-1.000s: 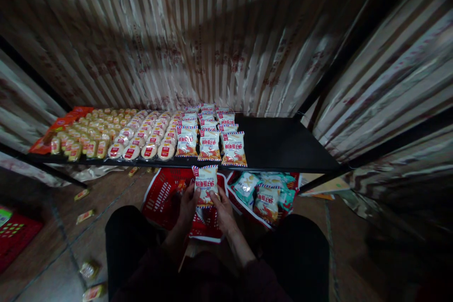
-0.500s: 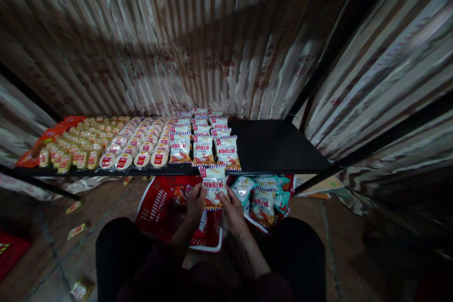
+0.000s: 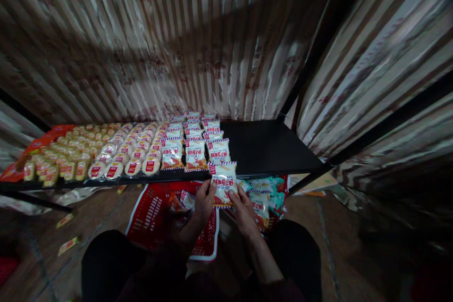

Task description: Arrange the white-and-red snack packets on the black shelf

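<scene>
2 bare hands (image 3: pixel 205 200) grip a snack packet (image 3: pixel 223 183) by its lower sides, fingers and thumbs closed on it, at the front edge of the black shelf (image 3: pixel 265 146). Large red characters cross its white face, too blurred to read surely, beside a red corner badge. Matching packets (image 3: pixel 195 155) stand in 3 columns; nearby round wrapped items (image 3: pixel 134 167) carry red labels, illegible here.

bare left hand (image 3: pixel 205 199), bare right hand (image 3: pixel 245 207), dark sleeves (image 3: pixel 283 291) with a hint of deep red, ending well short of the hands, dark top (image 3: pixel 203 289), too dim for small details, plain black trousers (image 3: pixel 109 262), smooth and round
</scene>
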Demonstrator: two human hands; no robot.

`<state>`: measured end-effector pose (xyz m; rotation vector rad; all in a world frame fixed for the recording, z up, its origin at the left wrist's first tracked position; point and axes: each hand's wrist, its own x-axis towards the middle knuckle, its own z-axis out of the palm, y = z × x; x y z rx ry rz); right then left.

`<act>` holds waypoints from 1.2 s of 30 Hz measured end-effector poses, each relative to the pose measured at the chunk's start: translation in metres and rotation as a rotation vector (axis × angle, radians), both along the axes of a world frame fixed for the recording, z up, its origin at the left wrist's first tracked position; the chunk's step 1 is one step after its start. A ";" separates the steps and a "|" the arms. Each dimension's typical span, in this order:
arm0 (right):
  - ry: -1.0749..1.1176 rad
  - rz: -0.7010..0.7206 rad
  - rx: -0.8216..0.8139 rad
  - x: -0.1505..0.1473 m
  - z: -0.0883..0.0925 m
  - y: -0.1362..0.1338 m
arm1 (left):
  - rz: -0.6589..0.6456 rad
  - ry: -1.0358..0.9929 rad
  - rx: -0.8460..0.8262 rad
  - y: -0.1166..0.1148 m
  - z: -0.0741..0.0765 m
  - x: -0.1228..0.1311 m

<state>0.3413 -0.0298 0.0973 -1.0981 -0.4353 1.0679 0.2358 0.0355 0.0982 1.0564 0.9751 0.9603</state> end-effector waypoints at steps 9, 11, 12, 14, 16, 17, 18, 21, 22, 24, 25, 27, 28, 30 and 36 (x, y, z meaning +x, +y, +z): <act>-0.038 -0.086 -0.014 0.034 0.005 0.003 | -0.033 0.035 0.112 0.005 0.003 0.037; -0.014 -0.096 -0.020 0.039 0.010 0.005 | -0.025 0.063 0.102 0.007 0.006 0.044; -0.007 -0.097 -0.025 0.042 0.013 0.005 | -0.023 0.075 0.100 0.008 0.007 0.048; -0.018 -0.107 -0.044 0.047 0.018 0.007 | -0.035 0.090 0.114 0.010 0.010 0.056; -0.048 -0.128 -0.062 0.054 0.024 0.009 | -0.049 0.111 0.138 0.013 0.012 0.064; -0.060 -0.131 -0.069 0.058 0.025 0.010 | -0.053 0.128 0.150 0.014 0.013 0.068; -0.066 -0.132 -0.072 0.062 0.026 0.012 | -0.054 0.150 0.161 0.016 0.014 0.071; -0.083 -0.136 -0.064 0.076 0.026 0.018 | -0.072 0.201 0.185 0.021 0.020 0.082; -0.090 -0.140 -0.064 0.081 0.025 0.020 | -0.080 0.208 0.192 0.023 0.022 0.086; -0.102 -0.148 -0.067 0.091 0.023 0.026 | -0.089 0.222 0.203 0.027 0.028 0.095; -0.103 -0.148 -0.069 0.097 0.022 0.029 | -0.090 0.230 0.208 0.029 0.031 0.099; -0.099 -0.150 -0.073 0.107 0.022 0.035 | -0.085 0.252 0.213 0.034 0.035 0.108; -0.097 -0.152 -0.074 0.112 0.023 0.038 | -0.083 0.263 0.211 0.037 0.036 0.113; -0.099 -0.155 -0.071 0.121 0.026 0.045 | -0.084 0.286 0.206 0.042 0.038 0.121; -0.125 -0.180 -0.053 0.141 0.032 0.070 | -0.087 0.394 0.194 0.057 0.045 0.142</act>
